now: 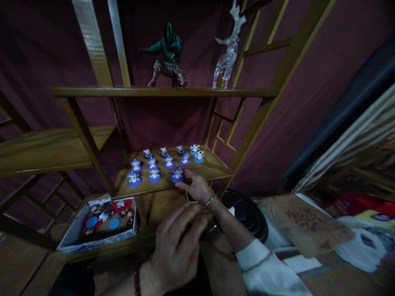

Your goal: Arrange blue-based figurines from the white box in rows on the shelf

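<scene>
The right arm, in a white sleeve [262,267], is stretched forward and to the left from the lower right of the view, with a bracelet [210,200] seen at the wrist. The right hand [197,186] is laid palm down at the front edge of the low wooden shelf [212,166], its fingers loosely extended toward the left. The fingertips are set against the blue-based figurine [177,174] at the right end of the front row; whether that figurine is pinched or only touched cannot be told, since the thumb is hidden behind the hand.

The left hand [175,248] is held lower and nearer the camera, back upward, with the fingers slightly spread and curved downward over a dark area below the shelf. Nothing is seen to be gripped in it, and what lies under the palm is hidden. A dark beaded band [136,279] is worn on the left wrist.

The other small figurines [154,174] are stood in rows on the same shelf, well apart from the left hand. A shallow white box [72,234] with more small pieces in it is placed to the lower left. On the upper shelf [92,91] a dark green figure [166,55] and a clear glass deer [228,53] are stood.
</scene>
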Motion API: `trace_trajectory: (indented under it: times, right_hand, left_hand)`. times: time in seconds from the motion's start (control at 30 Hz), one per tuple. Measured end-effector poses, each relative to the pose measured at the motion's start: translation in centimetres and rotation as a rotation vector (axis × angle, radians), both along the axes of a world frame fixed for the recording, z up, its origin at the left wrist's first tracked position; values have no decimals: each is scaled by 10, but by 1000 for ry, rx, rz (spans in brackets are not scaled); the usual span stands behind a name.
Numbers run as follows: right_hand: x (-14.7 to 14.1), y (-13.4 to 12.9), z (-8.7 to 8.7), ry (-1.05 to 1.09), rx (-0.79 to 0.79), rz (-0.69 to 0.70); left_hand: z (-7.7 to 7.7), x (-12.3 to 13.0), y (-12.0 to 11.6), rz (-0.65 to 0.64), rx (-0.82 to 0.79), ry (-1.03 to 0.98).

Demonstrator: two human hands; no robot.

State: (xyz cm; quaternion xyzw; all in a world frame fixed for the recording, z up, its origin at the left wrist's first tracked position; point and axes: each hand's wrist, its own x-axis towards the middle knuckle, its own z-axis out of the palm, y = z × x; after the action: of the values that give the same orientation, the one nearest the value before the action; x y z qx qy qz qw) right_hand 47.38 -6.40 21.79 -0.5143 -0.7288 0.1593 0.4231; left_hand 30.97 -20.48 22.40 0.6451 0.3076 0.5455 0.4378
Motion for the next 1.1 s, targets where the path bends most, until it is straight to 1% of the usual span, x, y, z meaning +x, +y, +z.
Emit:
trace_trajectory:
  times: [0.1,0.17,0.27,0.33,0.47,0.6,0.77,0.87,1.0,1.1]
  right_hand:
    - [-1,4,2,-44,10,-10]
    - [-2,5,3,-45,8,-9]
    - [-3,6,4,0,-17,-16]
    - [-4,6,5,34,-34,-15]
    - [-4,4,7,71,-44,21]
    - [-5,-2,12,102,-57,61]
    - [-10,-12,23,114,-78,111]
    - [-15,-17,28,106,-87,147]
    - [-21,-21,32,39,-70,148]
    - [-25,-24,32,17,-53,157]
  left_hand:
    - [3,6,53,137,186,188]
    - [0,5,74,230,216,226]
    - [-8,0,87,317,70,146]
    - [-14,-1,92,308,-56,72]
    - [-22,4,101,206,-276,-82]
    - [-18,12,107,97,-447,-353]
    - [-10,14,104,-116,-540,-679]
    - [-10,13,104,-197,-614,-812]
    - [-10,11,102,-281,-613,-907]
    - [-10,7,99,-291,-595,-910]
